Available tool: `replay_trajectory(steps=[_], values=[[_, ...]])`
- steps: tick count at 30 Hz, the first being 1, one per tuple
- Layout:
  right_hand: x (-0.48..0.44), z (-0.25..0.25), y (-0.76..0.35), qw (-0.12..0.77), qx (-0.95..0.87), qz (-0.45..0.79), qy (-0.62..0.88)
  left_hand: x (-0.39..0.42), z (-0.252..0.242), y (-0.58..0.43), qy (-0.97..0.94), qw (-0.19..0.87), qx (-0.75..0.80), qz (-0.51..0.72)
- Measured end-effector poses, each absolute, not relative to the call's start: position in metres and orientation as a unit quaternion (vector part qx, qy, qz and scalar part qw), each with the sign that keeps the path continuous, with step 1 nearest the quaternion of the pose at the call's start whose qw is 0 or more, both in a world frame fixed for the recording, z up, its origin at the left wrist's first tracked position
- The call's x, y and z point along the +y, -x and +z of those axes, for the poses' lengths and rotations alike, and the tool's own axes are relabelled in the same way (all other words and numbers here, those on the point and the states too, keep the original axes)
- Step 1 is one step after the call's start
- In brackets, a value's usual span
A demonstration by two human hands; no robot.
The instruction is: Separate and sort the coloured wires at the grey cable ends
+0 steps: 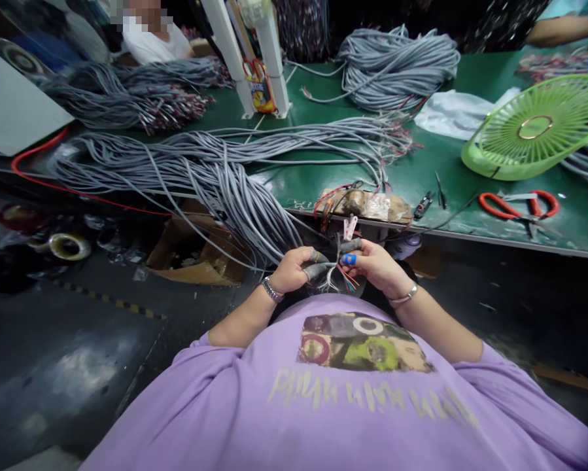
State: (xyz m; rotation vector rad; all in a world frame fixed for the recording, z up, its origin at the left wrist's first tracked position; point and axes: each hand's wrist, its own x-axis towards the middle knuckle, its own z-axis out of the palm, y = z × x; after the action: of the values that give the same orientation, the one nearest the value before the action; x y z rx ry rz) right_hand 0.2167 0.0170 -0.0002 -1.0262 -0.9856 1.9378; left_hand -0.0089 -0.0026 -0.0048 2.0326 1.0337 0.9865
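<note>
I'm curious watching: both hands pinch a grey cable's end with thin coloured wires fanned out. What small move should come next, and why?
Probably the right hand should draw one strand from the thin coloured wires while the left hand steadies the grey round cable: the strands splay loose between both hands.

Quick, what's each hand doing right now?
Left hand: closed on the grey cable.
Right hand: closed, pinching the coloured wires at the cable's end.

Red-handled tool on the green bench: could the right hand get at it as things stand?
Probably yes. The red-handled tool lies uncovered on the bench to that side, nothing between. But the right hand is pinching coloured wires with the left hand, so it isn't free.
</note>
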Motion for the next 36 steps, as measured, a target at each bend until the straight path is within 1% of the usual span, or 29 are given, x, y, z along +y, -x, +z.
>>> replay_trajectory(steps=[7, 11, 14, 16, 19, 23, 28, 36], values=[[0.019, -0.004, -0.225, 0.371, -0.202, 0.827, 0.372, -0.004, -0.002, 0.011, -0.761, 0.367, 0.381, 0.375], [0.018, -0.007, -0.232, 0.431, -0.115, 0.823, 0.35, -0.005, -0.001, 0.011, -0.706, 0.427, 0.402, 0.397], [0.022, -0.015, -0.241, 0.481, -0.067, 0.807, 0.338, -0.004, 0.0, 0.011, -0.636, 0.473, 0.423, 0.438], [0.025, -0.022, -0.243, 0.482, -0.062, 0.801, 0.349, 0.0, 0.001, 0.01, -0.6, 0.482, 0.429, 0.473], [0.031, -0.027, -0.237, 0.443, -0.097, 0.8, 0.394, 0.008, 0.004, 0.003, -0.573, 0.473, 0.431, 0.512], [0.044, -0.021, -0.22, 0.398, -0.199, 0.797, 0.408, 0.021, 0.006, -0.012, -0.593, 0.443, 0.432, 0.516], [0.06, -0.011, -0.206, 0.421, -0.264, 0.775, 0.39, 0.029, -0.004, -0.02, -0.634, 0.399, 0.447, 0.489], [0.063, -0.007, -0.196, 0.453, -0.167, 0.791, 0.375, 0.03, -0.014, -0.02, -0.661, 0.384, 0.455, 0.456]])
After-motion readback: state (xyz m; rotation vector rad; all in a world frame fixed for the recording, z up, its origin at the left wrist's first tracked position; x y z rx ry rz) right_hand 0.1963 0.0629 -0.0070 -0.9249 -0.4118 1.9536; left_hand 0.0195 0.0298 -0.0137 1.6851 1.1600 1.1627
